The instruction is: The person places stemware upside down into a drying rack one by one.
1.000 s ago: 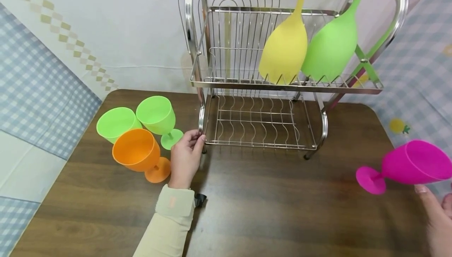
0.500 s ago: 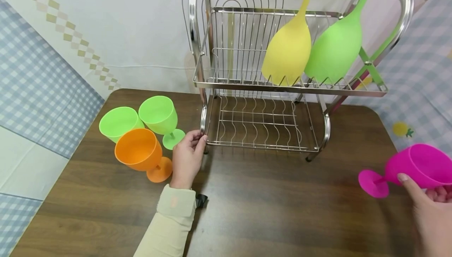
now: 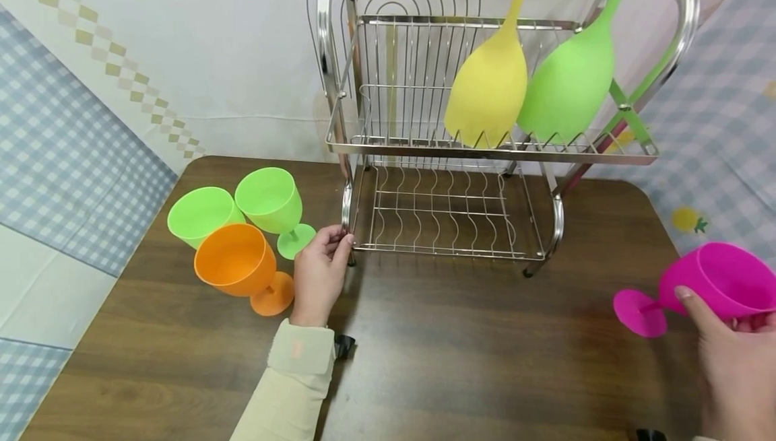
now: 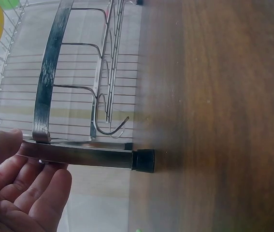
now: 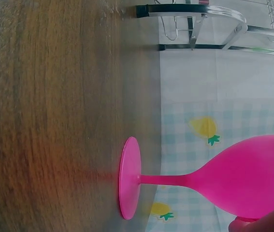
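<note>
pink goblet (image 3: 697, 279) upright in the right hand (image 3: 736, 360), left hand (image 3: 318, 273) on the rack (image 3: 418, 150)

the pink goblet is at the right side of the table (image 3: 424, 347), well apart from the rack. its long axis runs about square to the tabletop, mouth up, foot (image 5: 130, 179) down; whether the foot touches the wood i can't tell. the right hand holds the bowl, thumb on the near side, fingers beyond. the left hand grips the rack's left front leg.

the head view shows the goblet's open mouth, which the right wrist view cuts off; that one gives the stem (image 5: 163, 180) side-on. the left wrist view shows thumb and fingers on either side of the metal tube, plus its black end cap (image 4: 143, 160) close up. only the head view takes in the orange goblet (image 3: 239, 266) and two light green goblets (image 3: 269, 202) standing near the left hand.
</note>
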Motion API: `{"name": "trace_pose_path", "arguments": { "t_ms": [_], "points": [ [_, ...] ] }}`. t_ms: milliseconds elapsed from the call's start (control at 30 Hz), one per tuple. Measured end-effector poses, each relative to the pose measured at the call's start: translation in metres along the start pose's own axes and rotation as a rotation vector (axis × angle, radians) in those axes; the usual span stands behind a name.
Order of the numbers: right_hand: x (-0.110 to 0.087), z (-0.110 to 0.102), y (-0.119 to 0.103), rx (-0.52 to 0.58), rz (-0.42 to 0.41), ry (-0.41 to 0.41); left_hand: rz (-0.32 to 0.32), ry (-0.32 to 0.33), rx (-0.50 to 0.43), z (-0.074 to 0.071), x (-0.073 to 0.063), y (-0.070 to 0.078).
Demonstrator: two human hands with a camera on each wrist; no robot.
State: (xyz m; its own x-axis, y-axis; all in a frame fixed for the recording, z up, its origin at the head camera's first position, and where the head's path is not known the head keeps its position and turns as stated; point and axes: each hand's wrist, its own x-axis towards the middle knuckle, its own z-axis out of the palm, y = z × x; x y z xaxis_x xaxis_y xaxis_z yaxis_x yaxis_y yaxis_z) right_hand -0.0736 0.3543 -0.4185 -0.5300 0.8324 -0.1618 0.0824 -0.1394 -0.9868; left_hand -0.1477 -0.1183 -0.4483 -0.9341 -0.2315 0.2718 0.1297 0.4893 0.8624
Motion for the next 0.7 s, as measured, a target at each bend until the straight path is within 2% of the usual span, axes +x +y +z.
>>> {"name": "trace_pose_path", "arguments": {
  "t_ms": [33,167,267,433,700],
  "points": [
    [0.000,0.000,0.000,-0.027,0.003,0.004,-0.001,0.000,0.000,0.000,0.000,0.000],
    [-0.001,-0.001,0.000,0.038,0.011,-0.008,-0.004,-0.001,0.005,0.000,0.000,0.000],
    [-0.005,-0.002,-0.001,0.039,-0.012,-0.023,-0.006,-0.002,0.007,0.000,0.000,0.001],
    [-0.014,-0.004,-0.002,-0.046,-0.063,-0.053,-0.011,-0.008,0.005,-0.001,-0.001,0.001],
    [-0.032,-0.003,-0.013,-0.102,-0.073,-0.099,-0.011,-0.013,0.006,-0.001,-0.001,0.002]
  ]
}}
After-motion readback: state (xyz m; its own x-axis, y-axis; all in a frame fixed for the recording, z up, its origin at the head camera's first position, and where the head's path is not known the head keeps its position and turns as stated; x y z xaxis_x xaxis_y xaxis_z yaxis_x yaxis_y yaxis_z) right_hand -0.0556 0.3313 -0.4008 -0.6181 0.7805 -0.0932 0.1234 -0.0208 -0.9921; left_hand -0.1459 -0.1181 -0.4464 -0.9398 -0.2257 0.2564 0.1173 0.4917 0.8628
